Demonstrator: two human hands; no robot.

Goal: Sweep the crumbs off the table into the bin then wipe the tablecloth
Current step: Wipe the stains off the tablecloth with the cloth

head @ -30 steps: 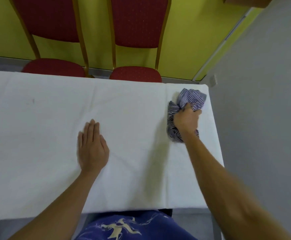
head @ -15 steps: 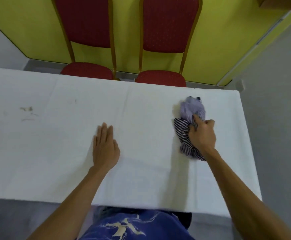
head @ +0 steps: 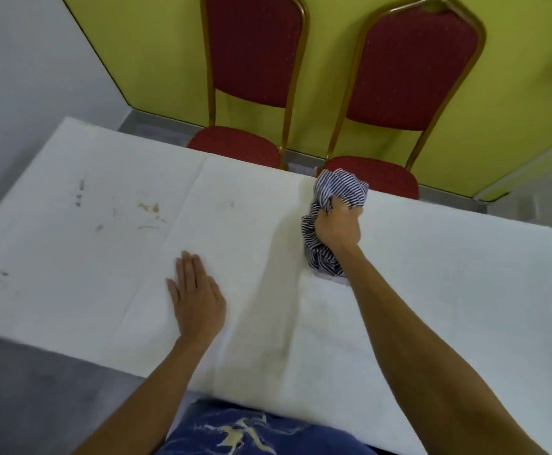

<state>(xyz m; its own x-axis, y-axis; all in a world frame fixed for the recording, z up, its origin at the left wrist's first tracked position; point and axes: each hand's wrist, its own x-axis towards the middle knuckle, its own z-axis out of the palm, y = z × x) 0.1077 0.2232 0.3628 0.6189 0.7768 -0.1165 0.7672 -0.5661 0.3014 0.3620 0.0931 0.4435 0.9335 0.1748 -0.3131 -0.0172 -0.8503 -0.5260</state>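
Your right hand clenches a bunched striped cloth against the white tablecloth near its far edge. Your left hand lies flat, fingers straight and together. Brown stains mark the left side; 2 red chairs stand beyond.

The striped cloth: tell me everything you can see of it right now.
The cloth is soft fabric with thin dark-blue and white stripes, crumpled into a loose wad. The right hand grips it round the middle: one bunch sticks out ahead of the hand toward the far edge, another trails back beside the wrist. It lies on the white tablecloth, close to the far edge. Nothing else touches it.
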